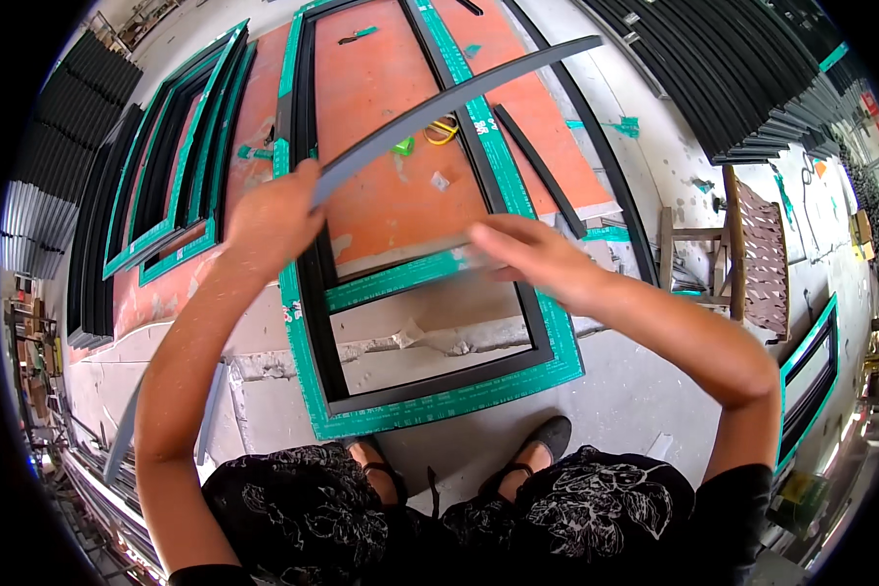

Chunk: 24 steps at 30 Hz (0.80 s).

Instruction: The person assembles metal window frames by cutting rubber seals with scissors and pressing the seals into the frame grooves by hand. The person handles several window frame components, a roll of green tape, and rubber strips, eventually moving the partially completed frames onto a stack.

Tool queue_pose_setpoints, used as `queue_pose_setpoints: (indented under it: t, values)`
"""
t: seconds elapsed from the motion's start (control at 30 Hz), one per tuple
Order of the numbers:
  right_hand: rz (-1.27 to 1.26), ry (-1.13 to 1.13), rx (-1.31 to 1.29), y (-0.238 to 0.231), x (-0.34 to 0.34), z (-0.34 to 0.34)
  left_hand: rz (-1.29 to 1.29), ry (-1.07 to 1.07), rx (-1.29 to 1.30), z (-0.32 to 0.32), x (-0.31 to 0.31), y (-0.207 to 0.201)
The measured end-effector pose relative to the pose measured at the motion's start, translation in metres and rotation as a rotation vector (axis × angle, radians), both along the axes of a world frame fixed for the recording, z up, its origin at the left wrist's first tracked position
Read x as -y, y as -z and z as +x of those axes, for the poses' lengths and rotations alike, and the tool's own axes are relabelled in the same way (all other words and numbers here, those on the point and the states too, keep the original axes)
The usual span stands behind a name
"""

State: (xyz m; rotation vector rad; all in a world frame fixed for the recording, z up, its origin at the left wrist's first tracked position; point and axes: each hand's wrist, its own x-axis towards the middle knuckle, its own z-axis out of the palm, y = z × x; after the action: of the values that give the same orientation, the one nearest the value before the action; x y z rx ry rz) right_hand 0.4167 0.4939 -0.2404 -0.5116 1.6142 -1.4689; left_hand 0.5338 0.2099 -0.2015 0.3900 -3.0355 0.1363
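Observation:
My left hand [272, 220] is closed round the near end of a long grey strip [449, 101]. The strip slants up to the far right, above a large rectangular window frame [439, 388] in black with green printed film. My right hand [547, 262] hovers over the frame's green crossbar [400, 280], holding nothing visible; its fingers are stretched out to the left, their tips smeared by motion. Inside the frame, on the orange board [371, 127], lie a yellow-handled tool [442, 130] and a small bright green object [403, 146].
Smaller green-and-black frames [181, 156] lie stacked at left. A dark bar [539, 171] rests on the board's right side. Dark profiles [713, 68] are piled far right, near a wooden chair [742, 244] with a woven part. Another frame [811, 376] leans at right.

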Motion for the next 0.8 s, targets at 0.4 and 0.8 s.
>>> queue_pose_setpoints:
  t: [0.4,0.8]
  values:
    - [0.027,0.554,0.031,-0.007,0.059,-0.035,0.461,0.107,0.13,0.026,-0.027,0.016]
    - [0.06,0.699,-0.387,0.015,0.066,-0.216,0.927,-0.293,0.031,0.165,0.011,0.1]
